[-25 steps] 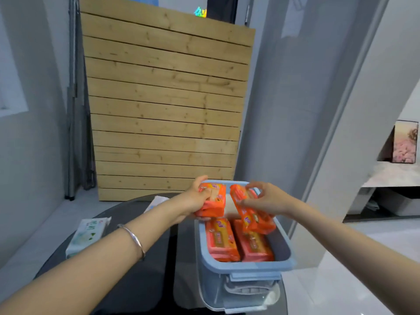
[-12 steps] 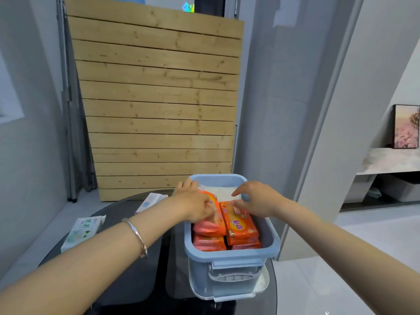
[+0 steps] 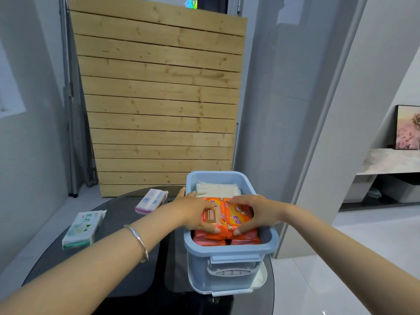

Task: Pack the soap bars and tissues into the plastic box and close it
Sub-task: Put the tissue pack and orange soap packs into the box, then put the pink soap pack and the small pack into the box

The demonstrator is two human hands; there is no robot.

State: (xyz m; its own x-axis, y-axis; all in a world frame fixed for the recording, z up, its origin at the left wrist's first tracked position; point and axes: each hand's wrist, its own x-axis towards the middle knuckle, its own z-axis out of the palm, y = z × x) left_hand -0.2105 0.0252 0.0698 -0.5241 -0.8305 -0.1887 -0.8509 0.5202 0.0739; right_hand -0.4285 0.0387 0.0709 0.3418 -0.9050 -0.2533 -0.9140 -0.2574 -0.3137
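Looking down over my forearms through the head camera, I am holding one orange bar in each hand inside the blue plastic box (image 3: 227,249). My left hand (image 3: 195,212) is curling round the left soap bar (image 3: 212,218), thumb at its near edge and fingers over its far edge. My right hand (image 3: 260,212) is gripping the right soap bar (image 3: 238,218) the same way. The two bars are lying side by side, touching, on a lower layer of orange bars, with their tops sitting close to the rim. Behind them, at the far end of the box, a white tissue pack (image 3: 218,189) is lying flat.

Two packs are waiting outside on the dark table (image 3: 127,226): a green-and-white pack (image 3: 83,226) well to the left, and a purple-edged pack (image 3: 151,200) near the box's far left corner. What looks like the lid (image 3: 260,279) is lying under the box.

I am judging space to be the worry. With this layer filling the near end, the outside packs may end up riding above the rim and stopping the lid from seating. The wrappers are looking slick, so a bar released at a tilt could slide up over its neighbour. The box is also standing near the table's right edge, so tugging the lid out from beneath could drag it off.
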